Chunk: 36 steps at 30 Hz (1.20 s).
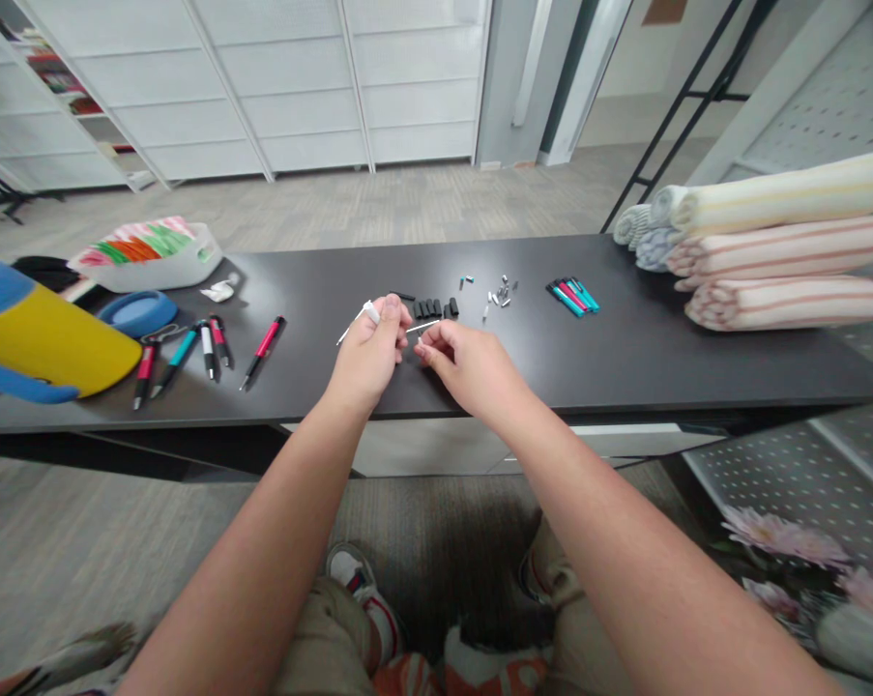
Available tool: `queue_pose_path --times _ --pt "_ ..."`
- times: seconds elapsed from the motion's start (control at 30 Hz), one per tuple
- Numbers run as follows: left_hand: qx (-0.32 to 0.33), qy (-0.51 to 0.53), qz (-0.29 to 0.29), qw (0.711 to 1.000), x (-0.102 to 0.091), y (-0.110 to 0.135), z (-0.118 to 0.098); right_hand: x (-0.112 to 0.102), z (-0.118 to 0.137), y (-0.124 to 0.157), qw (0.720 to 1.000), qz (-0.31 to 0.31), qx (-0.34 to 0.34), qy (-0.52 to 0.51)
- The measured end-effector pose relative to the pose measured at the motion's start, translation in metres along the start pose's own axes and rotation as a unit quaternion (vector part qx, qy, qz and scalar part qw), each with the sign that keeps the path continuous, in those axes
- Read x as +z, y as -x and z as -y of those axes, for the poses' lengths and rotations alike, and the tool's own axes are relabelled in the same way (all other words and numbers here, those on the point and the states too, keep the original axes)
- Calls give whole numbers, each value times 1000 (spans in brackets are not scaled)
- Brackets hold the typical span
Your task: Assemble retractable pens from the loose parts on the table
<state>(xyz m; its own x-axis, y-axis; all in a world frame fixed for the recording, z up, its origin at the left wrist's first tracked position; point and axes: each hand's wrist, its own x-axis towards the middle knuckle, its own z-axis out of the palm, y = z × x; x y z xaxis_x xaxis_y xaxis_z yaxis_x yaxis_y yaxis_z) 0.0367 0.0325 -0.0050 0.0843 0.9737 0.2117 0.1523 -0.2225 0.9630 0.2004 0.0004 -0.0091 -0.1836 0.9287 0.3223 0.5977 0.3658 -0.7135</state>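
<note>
White pen part (370,312) in the left hand (367,356)

Smooth, slim, its fingers curled tight around it; a thin, straight, shiny rod (422,326) reaches toward the right hand (474,362), fingers nearly pinched, grip unclear; stubby black pieces (428,308) lie just beyond, on the smooth dark tabletop (625,362).

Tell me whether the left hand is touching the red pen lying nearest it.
Apart. The head view shows a strip of bare dark tabletop between the left hand and the red pen.
</note>
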Motion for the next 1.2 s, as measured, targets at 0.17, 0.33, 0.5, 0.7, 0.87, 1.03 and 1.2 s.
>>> queue_pose_path --times 0.17,0.33,0.5,0.7,0.87,1.03,1.2 --pt "19 -12 42 999 -1 3 0 0 1 -1 1000 -9 -11 27" --pt "37 -28 65 997 0 6 -3 0 1 1 999 -22 -21 38" --pt "60 10 -10 998 3 5 -2 6 2 2 995 -14 -40 86" --pt "67 -48 -42 996 3 8 -3 8 7 2 992 5 -37 121" --pt "145 -128 11 981 4 13 -8 5 7 2 990 15 -50 134" --pt "148 -174 -11 974 4 12 -9 6 5 3 990 9 -56 132" --pt "161 -165 17 973 4 12 -9 8 4 4 990 -9 -62 128"
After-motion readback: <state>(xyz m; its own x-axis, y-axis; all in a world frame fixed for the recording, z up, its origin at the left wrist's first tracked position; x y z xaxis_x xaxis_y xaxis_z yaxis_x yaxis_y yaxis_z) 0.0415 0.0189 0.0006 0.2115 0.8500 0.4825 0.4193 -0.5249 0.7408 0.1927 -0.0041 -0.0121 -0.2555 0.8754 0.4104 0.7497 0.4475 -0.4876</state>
